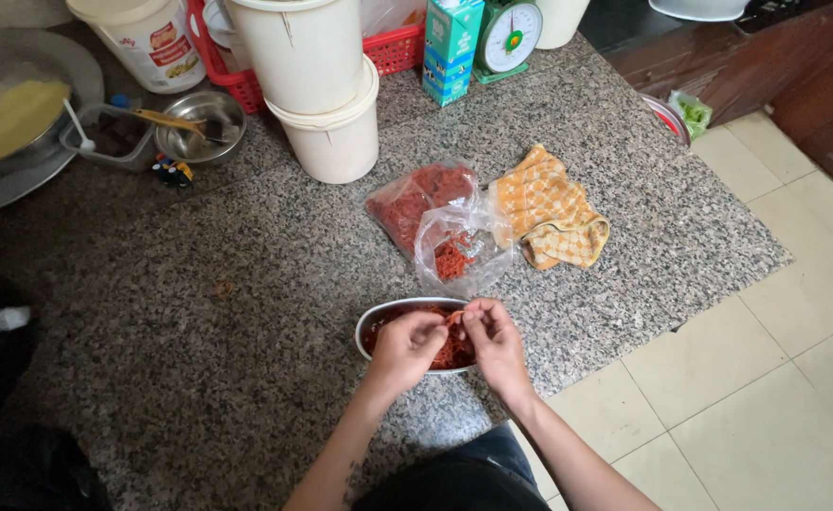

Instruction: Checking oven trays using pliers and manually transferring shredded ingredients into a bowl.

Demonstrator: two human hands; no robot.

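while both hands hover over the metal bowl (pixel 378 322) at the near edge of the granite counter (pixel 246 312), i read the step in hand as picking apart the red shreds (pixel 449 352) that fill it. my left hand (pixel 405 348) is closed in a pinch on a small tuft of shreds, and my right hand (pixel 494 343) pinches the same tuft from the other side, fingertips of the two almost touching above the bowl's middle. i judge the next move calls for a gentle outward pull with both pinches held low over the bowl, so loose bits fall back in rather than onto the stone. the shreds look dry, thin and tangled, a deep orange-red, heaped loosely; i would expect them to cling together and tear rather than slide. just beyond the bowl lies an open clear bag (pixel 459 251) with a little of the same stuff left inside, and behind that a fuller bag (pixel 416 201) of it. a yellow checked cloth (pixel 551 213) sits crumpled just to the right of the bags. farther back stand two stacked white buckets (pixel 326 95), a small steel bowl (pixel 199 123) with a spoon, a red basket (pixel 393 52) and a green kitchen scale (pixel 509 36).
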